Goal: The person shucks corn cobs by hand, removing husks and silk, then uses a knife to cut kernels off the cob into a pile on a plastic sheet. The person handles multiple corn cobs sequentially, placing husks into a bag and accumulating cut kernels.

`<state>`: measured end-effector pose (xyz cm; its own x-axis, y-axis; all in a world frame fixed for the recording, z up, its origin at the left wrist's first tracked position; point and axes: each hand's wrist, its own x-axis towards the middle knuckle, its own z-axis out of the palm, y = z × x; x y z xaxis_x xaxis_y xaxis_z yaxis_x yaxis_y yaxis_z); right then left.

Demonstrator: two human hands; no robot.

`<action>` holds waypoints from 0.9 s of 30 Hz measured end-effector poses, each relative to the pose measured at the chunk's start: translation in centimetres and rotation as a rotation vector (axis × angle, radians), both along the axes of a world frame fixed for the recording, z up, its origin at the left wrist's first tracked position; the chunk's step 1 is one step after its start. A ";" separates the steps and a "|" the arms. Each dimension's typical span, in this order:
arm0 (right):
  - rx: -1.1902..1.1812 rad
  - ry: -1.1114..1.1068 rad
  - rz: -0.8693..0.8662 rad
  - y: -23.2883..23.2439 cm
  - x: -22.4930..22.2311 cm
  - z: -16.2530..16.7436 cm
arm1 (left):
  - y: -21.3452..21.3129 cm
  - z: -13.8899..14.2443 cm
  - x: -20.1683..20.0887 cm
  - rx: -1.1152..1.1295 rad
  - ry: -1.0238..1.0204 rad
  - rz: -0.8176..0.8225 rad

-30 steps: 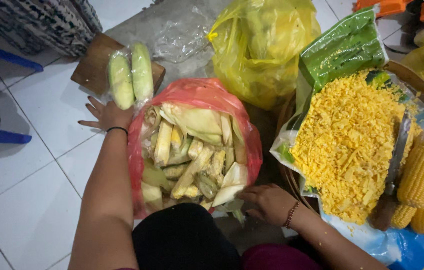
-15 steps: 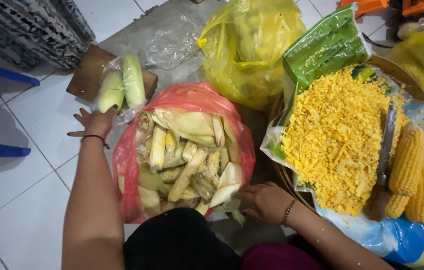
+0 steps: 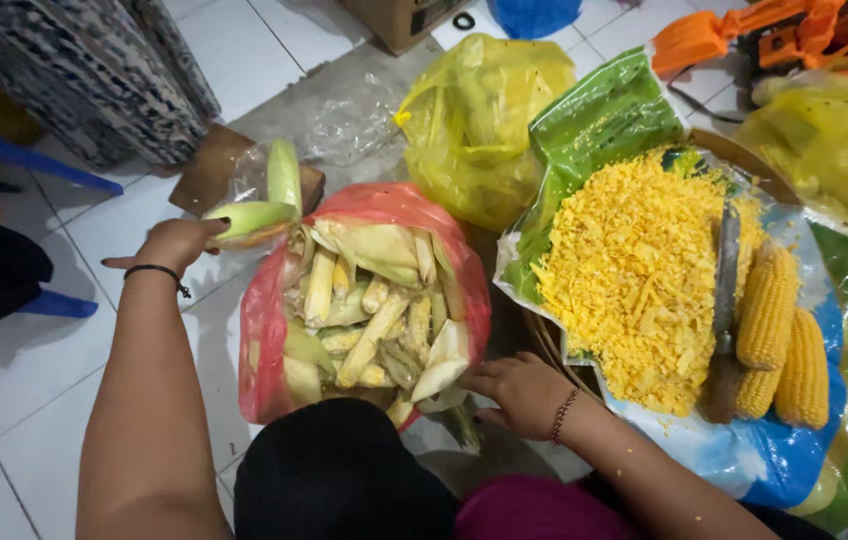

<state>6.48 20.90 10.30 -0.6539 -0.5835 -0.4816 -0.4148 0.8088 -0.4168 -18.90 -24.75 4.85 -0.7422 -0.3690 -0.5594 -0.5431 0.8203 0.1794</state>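
The husked corn ear point(image 3: 249, 217) lies on the tiled floor point(image 3: 24, 400) at the far-left rim of the red bag point(image 3: 262, 340) of cobs and husks. The left hand point(image 3: 176, 243) closes its fingers on the ear's near end. The right hand point(image 3: 524, 392) rests half-curled, holding nothing, by the bag's near right edge. Best to grip the ear mid-length, I'd say, so it won't tip when raised.

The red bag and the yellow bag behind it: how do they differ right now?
The red bag stands open, stuffed with bare cobs and pale husks; the yellow bag is bunched shut, its contents not clear. The red bag has the left hand and right hand at its sides; the yellow bag is untouched. Both are thin plastic bags on the tiled floor.
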 end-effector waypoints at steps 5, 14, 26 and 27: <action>-0.040 0.072 0.011 -0.4 0.8 2.0 | -1.1 1.6 1.6 0.122 0.032 0.025; -0.374 0.031 -0.107 1.9 -0.4 -0.6 | -1.5 10.8 6.8 0.447 0.226 0.137; -1.619 -0.794 -0.942 -1.7 -4.2 -6.1 | 20.4 3.7 23.7 1.583 0.075 0.616; -1.735 -0.808 -0.938 -2.0 -4.1 -6.6 | 21.8 1.6 25.2 1.690 0.046 0.577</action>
